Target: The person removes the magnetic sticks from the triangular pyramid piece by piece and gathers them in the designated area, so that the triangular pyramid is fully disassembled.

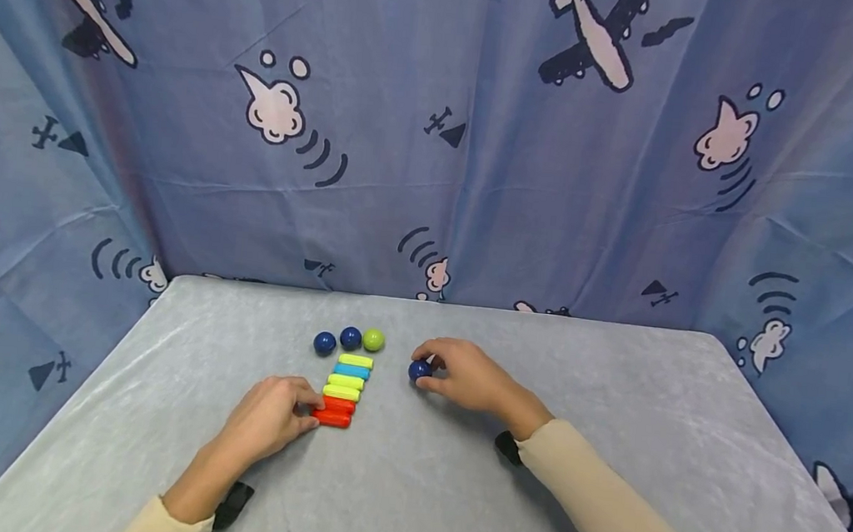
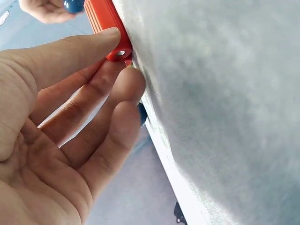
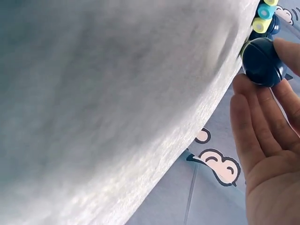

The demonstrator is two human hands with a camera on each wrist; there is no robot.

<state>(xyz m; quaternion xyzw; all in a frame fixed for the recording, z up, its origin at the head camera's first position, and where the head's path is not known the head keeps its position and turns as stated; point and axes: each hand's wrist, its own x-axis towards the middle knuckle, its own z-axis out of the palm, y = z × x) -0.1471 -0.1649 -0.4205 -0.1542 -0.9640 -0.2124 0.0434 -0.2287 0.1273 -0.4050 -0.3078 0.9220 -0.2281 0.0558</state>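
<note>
My left hand pinches the end of the nearest red stick between thumb and fingers; in the left wrist view the stick shows grooves and a hole in its end. That stick lies at the near end of a column of several short coloured sticks. Another red stick lies right behind it, followed by yellow-green sticks and one blue stick. To the right, my right hand holds a glossy dark blue ball by thumb and fingertips. A seam runs across this ball in the right wrist view.
Behind the sticks, two dark blue balls and a lime green ball sit side by side. A pale grey cloth covers the table. At its far edge hangs a blue curtain with printed planes and clouds.
</note>
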